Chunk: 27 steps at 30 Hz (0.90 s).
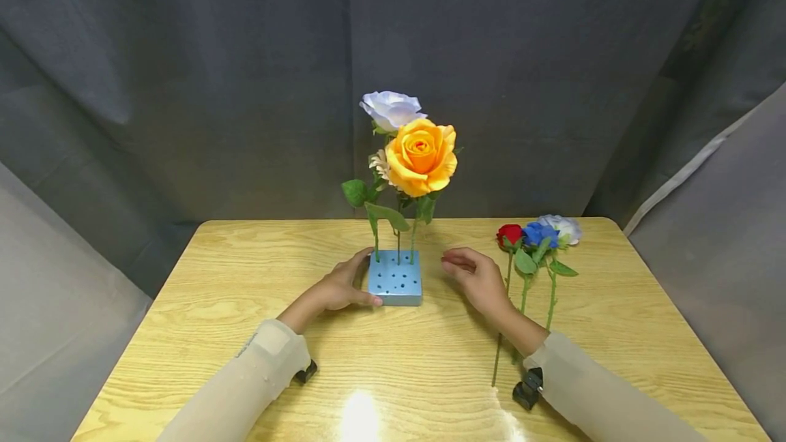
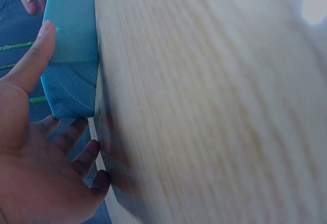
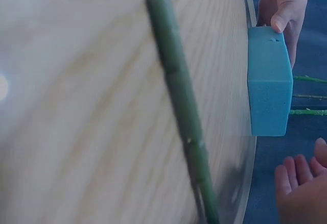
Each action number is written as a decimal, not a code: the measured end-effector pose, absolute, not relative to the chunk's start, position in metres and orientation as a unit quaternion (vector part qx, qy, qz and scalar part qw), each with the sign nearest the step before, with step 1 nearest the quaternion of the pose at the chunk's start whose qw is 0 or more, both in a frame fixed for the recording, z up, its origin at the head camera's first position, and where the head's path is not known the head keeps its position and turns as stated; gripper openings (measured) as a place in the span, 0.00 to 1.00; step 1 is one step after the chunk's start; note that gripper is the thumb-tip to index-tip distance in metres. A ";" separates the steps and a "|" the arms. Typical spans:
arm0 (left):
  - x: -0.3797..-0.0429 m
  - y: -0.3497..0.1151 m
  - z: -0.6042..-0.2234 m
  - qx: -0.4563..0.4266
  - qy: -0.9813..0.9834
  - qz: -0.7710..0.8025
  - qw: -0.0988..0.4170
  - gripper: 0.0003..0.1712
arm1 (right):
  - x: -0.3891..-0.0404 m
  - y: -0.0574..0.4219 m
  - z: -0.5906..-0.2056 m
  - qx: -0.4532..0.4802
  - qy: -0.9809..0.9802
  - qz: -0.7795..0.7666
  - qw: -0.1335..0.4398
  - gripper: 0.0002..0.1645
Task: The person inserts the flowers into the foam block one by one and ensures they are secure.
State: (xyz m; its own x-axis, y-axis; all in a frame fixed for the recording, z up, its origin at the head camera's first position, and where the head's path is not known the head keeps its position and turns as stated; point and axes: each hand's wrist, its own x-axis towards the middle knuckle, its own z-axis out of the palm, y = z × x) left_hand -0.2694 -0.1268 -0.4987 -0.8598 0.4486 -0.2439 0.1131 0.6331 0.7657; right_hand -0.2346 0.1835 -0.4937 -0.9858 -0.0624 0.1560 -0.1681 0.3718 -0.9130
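Note:
A light blue foam block with several holes in its top stands on the table. My left hand grips its left side, thumb at the front corner and fingers toward the back. In the left wrist view the thumb lies against the block. Three stems stand upright along the block's back row: an orange rose, a pale lilac rose and a beige flower, partly hidden behind the orange one. To the block's right, my right hand hovers apart from it, fingers loosely bent, holding nothing.
On the table at the right lie a red rose, a blue flower and a pale lilac-white flower, with stems pointing toward the front. My right forearm crosses over some stems. A dark curtain hangs behind the table.

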 end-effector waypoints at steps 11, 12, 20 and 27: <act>-0.269 -0.127 -0.499 0.160 0.876 0.402 0.213 0.68 | -0.213 0.206 -0.495 0.055 -0.818 0.571 0.034 0.21; -0.269 -0.127 -0.499 0.159 0.876 0.402 0.213 0.68 | -0.211 0.208 -0.495 0.053 -0.818 0.571 0.034 0.22; -0.269 -0.127 -0.498 0.156 0.877 0.401 0.214 0.68 | -0.195 0.227 -0.491 0.027 -0.834 0.550 0.026 0.27; -0.270 -0.127 -0.499 0.161 0.879 0.396 0.210 0.70 | -0.185 0.240 -0.487 0.009 -0.843 0.537 0.017 0.31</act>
State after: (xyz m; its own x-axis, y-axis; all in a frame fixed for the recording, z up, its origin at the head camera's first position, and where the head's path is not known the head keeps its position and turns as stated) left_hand -0.2698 -0.1265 -0.4993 -0.8598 0.4501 -0.2412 0.1178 0.6344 0.7640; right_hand -0.1853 0.2402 -0.4871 -0.9993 0.0026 0.0379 -0.0332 0.4234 -0.9054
